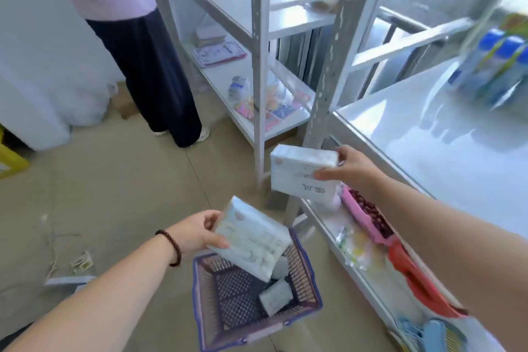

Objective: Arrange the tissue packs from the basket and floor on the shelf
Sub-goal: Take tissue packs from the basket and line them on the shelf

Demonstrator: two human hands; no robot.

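My left hand (197,230) grips a pale blue tissue pack (251,240) by its left end, holding it tilted above the purple basket (205,306) on the floor. Two smaller tissue packs (275,296) lie inside the basket. My right hand (350,168) holds a white tissue pack (300,171) by its right end, up in the air beside the front corner post of the white shelf (445,151) on the right. The shelf's wide glossy board is mostly bare near my hand.
A person in dark trousers (154,71) stands at the back left by a second white shelf unit (257,20). Blue-capped bottles (491,66) stand far right on the shelf. Pink and red items (368,220) fill the lower board. Scraps of packaging (81,261) lie on the floor.
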